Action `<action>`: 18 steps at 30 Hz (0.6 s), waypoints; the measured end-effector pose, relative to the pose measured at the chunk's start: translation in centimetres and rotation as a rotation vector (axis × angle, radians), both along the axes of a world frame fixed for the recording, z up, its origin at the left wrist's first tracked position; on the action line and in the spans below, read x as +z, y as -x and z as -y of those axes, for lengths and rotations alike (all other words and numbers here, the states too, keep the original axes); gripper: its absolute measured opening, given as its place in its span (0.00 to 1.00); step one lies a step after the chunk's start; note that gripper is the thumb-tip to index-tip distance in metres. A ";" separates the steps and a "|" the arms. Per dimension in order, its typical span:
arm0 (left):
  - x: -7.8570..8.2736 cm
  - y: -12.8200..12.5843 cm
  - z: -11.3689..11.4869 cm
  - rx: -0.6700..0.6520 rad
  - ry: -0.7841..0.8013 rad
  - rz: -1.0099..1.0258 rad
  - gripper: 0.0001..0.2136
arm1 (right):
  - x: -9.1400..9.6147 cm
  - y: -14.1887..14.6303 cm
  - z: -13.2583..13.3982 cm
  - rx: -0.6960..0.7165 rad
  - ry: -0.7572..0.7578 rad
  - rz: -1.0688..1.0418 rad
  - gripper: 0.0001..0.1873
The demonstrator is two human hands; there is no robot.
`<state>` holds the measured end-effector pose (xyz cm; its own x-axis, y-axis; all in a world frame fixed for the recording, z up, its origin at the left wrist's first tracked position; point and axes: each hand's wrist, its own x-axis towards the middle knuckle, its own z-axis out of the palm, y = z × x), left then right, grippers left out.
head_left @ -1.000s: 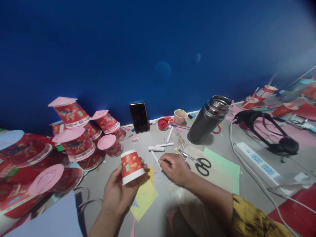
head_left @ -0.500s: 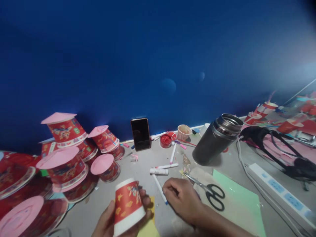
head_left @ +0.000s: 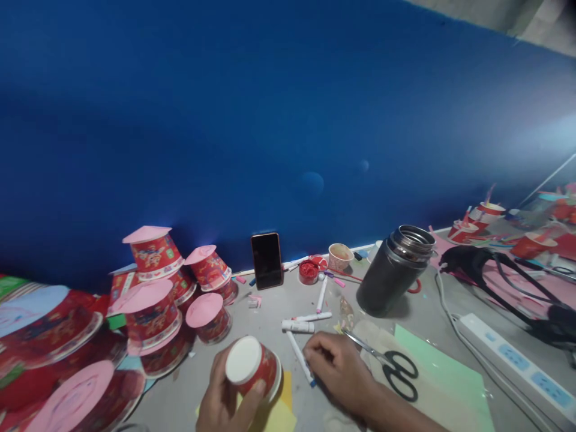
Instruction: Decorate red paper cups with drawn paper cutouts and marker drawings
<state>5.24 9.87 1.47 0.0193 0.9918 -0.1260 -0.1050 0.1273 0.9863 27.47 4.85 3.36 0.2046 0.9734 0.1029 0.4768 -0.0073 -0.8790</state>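
Note:
My left hand (head_left: 227,396) grips a red paper cup (head_left: 264,375) with white ends. The cup is tilted so that its white base faces up toward me. My right hand (head_left: 335,369) rests on the table with its fingers curled in, and I see nothing held in it. Close to its knuckles lies a white marker with a blue tip (head_left: 300,358). Scissors with black handles (head_left: 398,375) lie just right of that hand, over the green paper (head_left: 454,372). Yellow paper (head_left: 279,414) is partly hidden under the cup and left hand.
Stacked red cups with pink paper tops (head_left: 155,312) crowd the left side. A phone (head_left: 267,261) stands against the blue wall. An uncapped dark thermos (head_left: 387,279), a power strip (head_left: 513,354) and a black strapped item (head_left: 508,282) stand or lie to the right.
The cup has turned in my left hand, from showing its printed side to showing its white base. My right hand stays curled on the table. The view has tilted up and shifted left.

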 end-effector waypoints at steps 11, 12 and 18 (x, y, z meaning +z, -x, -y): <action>1.0 -0.6 0.2 0.156 -0.565 -0.476 0.28 | 6.9 -3.1 -17.2 -0.211 -0.195 -0.263 0.08; 1.3 -0.5 0.3 0.182 -0.634 -0.497 0.28 | 6.7 -3.1 -18.7 -0.231 -0.196 -0.286 0.09; 2.3 0.5 0.4 0.274 -0.804 -0.556 0.22 | 5.5 -2.0 -22.5 -0.195 -0.183 -0.397 0.21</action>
